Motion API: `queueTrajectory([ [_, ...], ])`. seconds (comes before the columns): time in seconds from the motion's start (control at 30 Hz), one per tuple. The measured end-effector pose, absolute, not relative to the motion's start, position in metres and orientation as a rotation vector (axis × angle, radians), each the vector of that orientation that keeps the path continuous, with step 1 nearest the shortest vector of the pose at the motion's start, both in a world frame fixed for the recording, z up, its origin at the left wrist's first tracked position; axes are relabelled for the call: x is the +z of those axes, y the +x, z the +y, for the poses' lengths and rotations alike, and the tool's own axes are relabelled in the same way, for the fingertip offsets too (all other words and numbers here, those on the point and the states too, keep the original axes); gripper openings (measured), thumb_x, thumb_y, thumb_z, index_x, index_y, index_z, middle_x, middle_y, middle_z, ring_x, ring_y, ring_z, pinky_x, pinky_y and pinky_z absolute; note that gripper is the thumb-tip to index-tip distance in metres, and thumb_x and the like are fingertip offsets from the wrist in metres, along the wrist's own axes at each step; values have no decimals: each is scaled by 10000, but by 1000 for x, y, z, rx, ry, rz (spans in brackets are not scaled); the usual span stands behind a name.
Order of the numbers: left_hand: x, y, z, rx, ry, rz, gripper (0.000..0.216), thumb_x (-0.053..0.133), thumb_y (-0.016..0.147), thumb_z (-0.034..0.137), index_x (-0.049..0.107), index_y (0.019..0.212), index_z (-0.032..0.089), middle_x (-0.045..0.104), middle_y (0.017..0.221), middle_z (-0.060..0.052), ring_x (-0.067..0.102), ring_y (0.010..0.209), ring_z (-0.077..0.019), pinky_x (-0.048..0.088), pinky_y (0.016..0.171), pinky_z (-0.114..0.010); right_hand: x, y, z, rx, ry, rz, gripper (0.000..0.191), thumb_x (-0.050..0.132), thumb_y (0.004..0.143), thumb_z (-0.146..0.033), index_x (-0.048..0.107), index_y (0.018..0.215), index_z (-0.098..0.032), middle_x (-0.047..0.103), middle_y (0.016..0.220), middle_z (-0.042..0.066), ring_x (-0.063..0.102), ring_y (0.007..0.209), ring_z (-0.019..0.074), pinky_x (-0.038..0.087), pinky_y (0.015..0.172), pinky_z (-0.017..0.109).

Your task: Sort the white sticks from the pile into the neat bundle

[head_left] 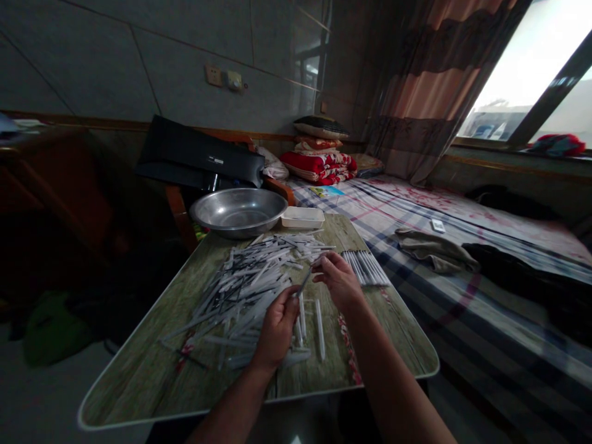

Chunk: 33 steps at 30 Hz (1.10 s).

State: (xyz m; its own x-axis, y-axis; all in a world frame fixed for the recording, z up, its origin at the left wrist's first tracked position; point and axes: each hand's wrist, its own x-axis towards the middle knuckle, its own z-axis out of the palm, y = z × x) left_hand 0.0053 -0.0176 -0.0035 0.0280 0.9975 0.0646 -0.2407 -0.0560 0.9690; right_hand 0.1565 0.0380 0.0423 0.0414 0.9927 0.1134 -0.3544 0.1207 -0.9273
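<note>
A big loose heap of thin white tubes and dark rods (pixel 250 283) covers the middle of a small wood-patterned table (pixel 139 382). My left hand (pixel 277 327) is closed at the heap's near edge and pinches the lower end of one thin rod (pixel 304 283). My right hand (pixel 337 280) is closed on the same rod's upper end, just right of the heap. A few white tubes (pixel 319 320) lie between my hands on the tabletop. A neat row of white tubes (pixel 366 266) lies to the right of my right hand.
A metal basin (pixel 238 211) and a white plastic tray (pixel 303 217) stand at the table's far end. A bed with a plaid sheet (pixel 462 271), clothes and folded blankets (pixel 324 163) is on the right. A dark case (pixel 198 157) rests behind the basin.
</note>
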Motion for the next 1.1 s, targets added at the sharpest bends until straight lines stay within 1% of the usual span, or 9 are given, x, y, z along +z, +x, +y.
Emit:
queueTrajectory([
  [0.1,-2,4,-16,1347,1151,991,331,671,788,369,703,1072,202,684,807,-43,634,776,-206,500,712,-290,39,154,35,1233,-878,-1013,350,706,695,-466,547,869,-207,625,777,11,603,689,141,488,532,225],
  [0.2,1,4,-16,1349,1189,997,314,683,775,349,719,1051,202,715,972,-74,632,1000,-259,476,887,-345,38,154,34,1233,-878,-1041,324,688,703,-454,551,855,-202,603,745,-1,582,652,126,477,524,221],
  [0.3,1,3,-16,1336,1246,1012,312,672,784,358,724,1050,201,723,1004,-78,629,1030,-268,443,957,-381,42,156,31,1201,-928,-1123,297,664,715,-450,550,817,-195,553,659,-26,529,573,104,443,498,211],
  [0.47,-4,0,-17,1291,1362,1060,297,623,831,372,724,1058,209,730,1011,-83,655,967,-259,474,898,-379,46,161,24,1159,-1056,-1230,191,599,743,-378,515,749,-207,363,496,-90,305,407,68,264,388,194],
  [0.53,-4,0,-18,1261,1441,1060,283,607,845,363,730,1053,214,737,969,-75,661,954,-256,481,873,-364,47,161,22,1195,-1028,-1221,149,565,744,-339,513,705,-204,354,471,-82,297,404,77,261,393,205],
  [0.67,-1,1,-21,1255,1558,1048,285,570,874,341,725,1081,222,743,944,-63,670,933,-245,487,839,-338,49,153,16,1203,-895,-1142,283,504,810,-390,530,611,-191,475,563,-3,449,533,126,405,523,255],
  [0.77,1,1,-23,1257,1610,1059,293,553,884,339,716,1087,206,743,991,-66,673,953,-240,486,852,-333,51,141,11,1425,-685,-879,341,491,846,-436,505,600,-201,548,645,26,539,646,167,481,691,327],
  [0.9,3,0,-25,1250,1691,1130,298,533,894,365,709,1045,177,744,951,-65,679,920,-233,493,830,-328,51,131,6,1786,-427,-592,237,548,825,-401,602,734,-189,645,710,42,634,820,227,474,849,397],
  [1.1,4,0,-27,1329,1722,1207,285,517,904,371,706,981,173,746,918,-59,689,835,-208,512,762,-296,48,121,-1,1900,-403,-627,444,477,833,-560,660,752,-164,703,810,101,641,955,276,467,873,396],
])
